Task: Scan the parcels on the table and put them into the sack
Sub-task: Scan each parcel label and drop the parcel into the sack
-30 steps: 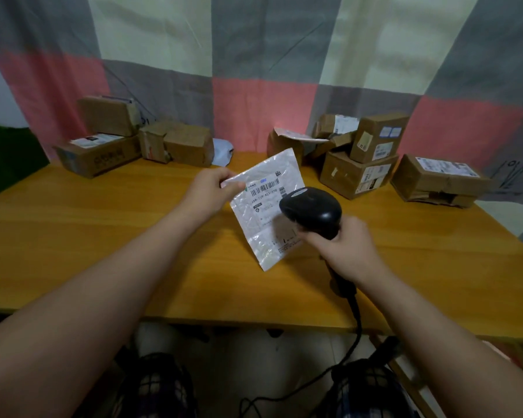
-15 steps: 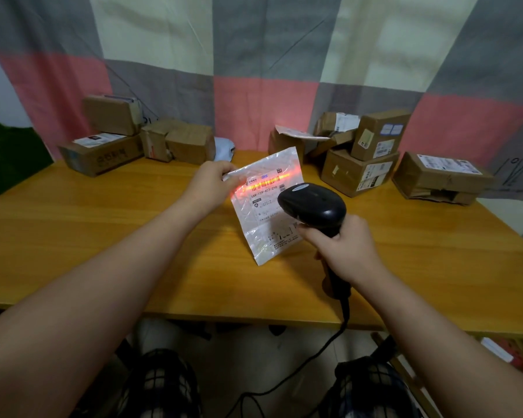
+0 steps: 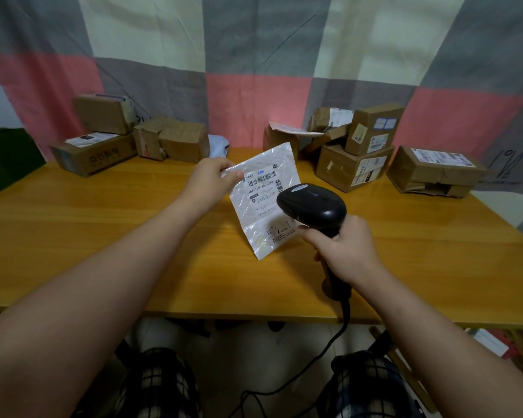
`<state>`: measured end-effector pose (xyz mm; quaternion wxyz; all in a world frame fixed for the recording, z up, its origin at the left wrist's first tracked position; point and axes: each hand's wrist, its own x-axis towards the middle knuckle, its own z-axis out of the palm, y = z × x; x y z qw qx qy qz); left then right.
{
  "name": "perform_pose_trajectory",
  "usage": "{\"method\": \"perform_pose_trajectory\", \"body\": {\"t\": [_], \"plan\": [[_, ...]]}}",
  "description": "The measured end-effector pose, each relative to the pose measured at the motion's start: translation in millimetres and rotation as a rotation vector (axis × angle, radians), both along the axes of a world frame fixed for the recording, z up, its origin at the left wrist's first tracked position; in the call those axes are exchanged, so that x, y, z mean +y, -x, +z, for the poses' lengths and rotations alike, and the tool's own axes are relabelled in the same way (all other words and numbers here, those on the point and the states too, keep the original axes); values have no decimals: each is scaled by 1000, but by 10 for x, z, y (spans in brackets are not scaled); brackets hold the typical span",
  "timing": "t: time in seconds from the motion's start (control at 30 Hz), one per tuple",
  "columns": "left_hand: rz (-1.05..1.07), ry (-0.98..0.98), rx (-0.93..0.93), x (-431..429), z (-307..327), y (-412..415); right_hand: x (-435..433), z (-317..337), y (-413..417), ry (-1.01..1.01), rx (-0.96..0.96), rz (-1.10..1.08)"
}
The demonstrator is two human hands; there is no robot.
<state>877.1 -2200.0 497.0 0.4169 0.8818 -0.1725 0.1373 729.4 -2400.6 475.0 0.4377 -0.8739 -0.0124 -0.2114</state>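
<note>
Above the wooden worktop (image 3: 103,236), the left hand (image 3: 212,182) pinches a white plastic mailer (image 3: 263,203) by its far-left corner, apparently unsupported below, while the right hand (image 3: 344,251) clenches a black barcode scanner (image 3: 313,206) just right of it.

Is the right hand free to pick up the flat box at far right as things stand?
Probably not yet. The right hand is closed around the scanner. The path over the table to the flat box looks unobstructed, though how far it lies is unclear.

Black scanner (image 3: 313,206), white parcel (image 3: 263,200), checked curtain (image 3: 254,55)
</note>
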Motion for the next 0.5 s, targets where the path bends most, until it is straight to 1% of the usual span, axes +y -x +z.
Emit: {"method": "perform_pose_trajectory", "body": {"t": [0.13, 0.27, 0.4, 0.5], "plan": [[-2, -2, -5, 1, 13, 65, 49, 2, -18, -38, -13, 29], [14, 55, -29, 198, 26, 275, 179, -22, -88, -91, -25, 111], [200, 151, -86, 780, -66, 746, 581, -70, -137, -167, 25, 315], [423, 220, -118, 1312, -196, 1324, 1055, -157, -121, -191, 89, 489]]}}
